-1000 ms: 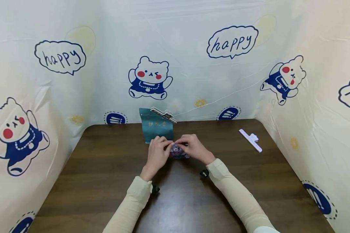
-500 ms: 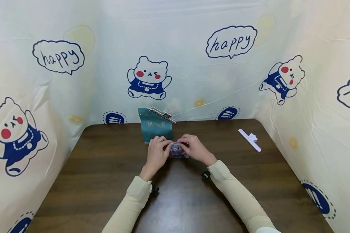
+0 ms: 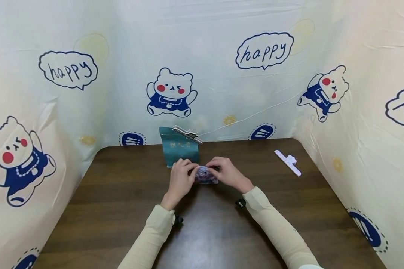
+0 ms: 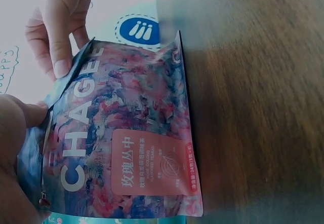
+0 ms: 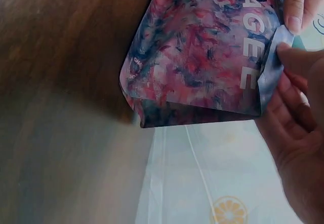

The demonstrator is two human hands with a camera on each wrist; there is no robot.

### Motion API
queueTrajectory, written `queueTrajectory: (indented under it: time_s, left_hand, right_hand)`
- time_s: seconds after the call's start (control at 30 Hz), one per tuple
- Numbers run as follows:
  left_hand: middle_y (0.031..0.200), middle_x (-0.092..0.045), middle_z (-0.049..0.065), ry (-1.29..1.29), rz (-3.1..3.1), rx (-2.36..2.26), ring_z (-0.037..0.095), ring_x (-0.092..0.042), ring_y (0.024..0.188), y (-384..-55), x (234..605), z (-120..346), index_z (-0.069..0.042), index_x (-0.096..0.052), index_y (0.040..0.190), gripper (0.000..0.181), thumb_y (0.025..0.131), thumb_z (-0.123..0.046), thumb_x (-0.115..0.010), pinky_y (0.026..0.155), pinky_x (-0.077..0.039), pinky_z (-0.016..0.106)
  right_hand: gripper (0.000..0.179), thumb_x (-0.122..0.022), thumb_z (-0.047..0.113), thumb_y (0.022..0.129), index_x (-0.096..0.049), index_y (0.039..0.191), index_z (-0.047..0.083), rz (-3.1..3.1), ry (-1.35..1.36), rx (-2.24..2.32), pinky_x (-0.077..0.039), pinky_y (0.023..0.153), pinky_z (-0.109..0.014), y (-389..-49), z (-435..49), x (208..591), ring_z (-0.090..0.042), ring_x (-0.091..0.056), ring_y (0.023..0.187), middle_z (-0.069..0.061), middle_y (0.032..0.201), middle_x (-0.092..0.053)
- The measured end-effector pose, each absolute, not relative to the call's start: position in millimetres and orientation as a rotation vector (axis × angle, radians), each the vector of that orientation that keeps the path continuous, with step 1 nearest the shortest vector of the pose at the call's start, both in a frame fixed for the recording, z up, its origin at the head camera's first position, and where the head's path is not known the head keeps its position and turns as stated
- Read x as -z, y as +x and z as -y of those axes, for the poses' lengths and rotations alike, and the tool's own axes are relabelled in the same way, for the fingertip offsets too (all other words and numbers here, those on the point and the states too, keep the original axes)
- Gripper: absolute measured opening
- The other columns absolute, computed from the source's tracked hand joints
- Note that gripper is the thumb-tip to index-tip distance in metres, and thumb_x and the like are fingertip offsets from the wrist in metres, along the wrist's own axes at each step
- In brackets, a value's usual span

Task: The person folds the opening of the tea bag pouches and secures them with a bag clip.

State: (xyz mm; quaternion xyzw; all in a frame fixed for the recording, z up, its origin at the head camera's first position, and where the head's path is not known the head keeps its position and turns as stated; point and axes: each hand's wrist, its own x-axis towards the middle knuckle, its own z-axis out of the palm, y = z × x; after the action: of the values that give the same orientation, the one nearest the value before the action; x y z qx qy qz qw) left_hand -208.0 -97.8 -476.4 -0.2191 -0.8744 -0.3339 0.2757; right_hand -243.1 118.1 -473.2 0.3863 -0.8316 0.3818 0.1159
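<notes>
A small pink and blue patterned tea pouch [image 3: 206, 177], lettered CHAGEE, stands on the table between both hands. Its top edge [image 4: 76, 72] is folded over towards the front. My left hand [image 3: 181, 178] pinches the left part of this fold. On the right part, my right hand [image 3: 229, 174] pinches the fold between thumb and fingers, as the right wrist view shows at the pouch's corner. Just behind the left hand stands a teal pouch [image 3: 180, 147] with a clip [image 3: 187, 134] across its top right corner.
A white bar clip [image 3: 288, 163] lies on the brown table [image 3: 128, 201] towards the right. Patterned curtain [image 3: 219, 86] hangs behind the table and at both sides.
My right hand has slid slightly to the right along the pouch's top fold, away from the left hand's fingertips. The left hand keeps its place. The head view has shifted slightly.
</notes>
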Motion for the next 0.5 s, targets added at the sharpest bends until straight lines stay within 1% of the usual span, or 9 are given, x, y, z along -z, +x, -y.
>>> queueTrajectory:
  time_s: [0.13, 0.3, 0.43, 0.5]
  left_hand:
    - [0.082, -0.066, 0.002, -0.582, 2.361, 0.893, 0.02, -0.049, 0.074, -205.7, 479.4, 96.7, -0.007, -0.081, 0.095, 0.013, 0.094, -0.018, -0.074, 0.074, -0.04, 0.038]
    - [0.081, -0.065, 0.002, -0.585, 2.344, 0.881, 0.02, -0.048, 0.073, -205.5, 481.8, 96.9, -0.007, -0.081, 0.094, 0.012, 0.093, -0.018, -0.076, 0.073, -0.041, 0.039]
    - [0.082, -0.066, 0.003, -0.585, 2.34, 0.87, 0.02, -0.049, 0.074, -208.1, 481.0, 97.3, -0.007, -0.081, 0.093, 0.012, 0.093, -0.018, -0.076, 0.074, -0.041, 0.039]
    - [0.082, -0.066, 0.003, -0.585, 2.342, 0.87, 0.021, -0.049, 0.074, -209.4, 479.9, 97.0, -0.007, -0.081, 0.094, 0.012, 0.094, -0.018, -0.075, 0.075, -0.041, 0.039]
  right_hand:
    - [0.013, -0.072, 0.002, 0.093, -0.08, 0.103, 0.005, 2.415, 1.16, -1.058, -0.057, 0.074, -0.026, -243.0, -118.9, 477.8, -0.01, -0.065, 0.083, -0.003, 0.092, -0.069]
    - [0.012, -0.073, 0.003, 0.092, -0.081, 0.101, 0.005, 2.387, 1.153, -1.067, -0.056, 0.071, -0.024, -243.4, -117.4, 482.4, -0.008, -0.063, 0.079, -0.002, 0.089, -0.069]
    - [0.011, -0.073, 0.008, 0.094, -0.08, 0.102, 0.008, 2.407, 1.137, -1.118, -0.057, 0.074, -0.025, -245.3, -118.0, 480.5, -0.007, -0.064, 0.082, 0.0, 0.092, -0.07]
    - [0.011, -0.073, 0.009, 0.094, -0.08, 0.103, 0.009, 2.425, 1.133, -1.157, -0.059, 0.077, -0.03, -245.3, -120.1, 477.7, -0.008, -0.065, 0.085, 0.0, 0.095, -0.071]
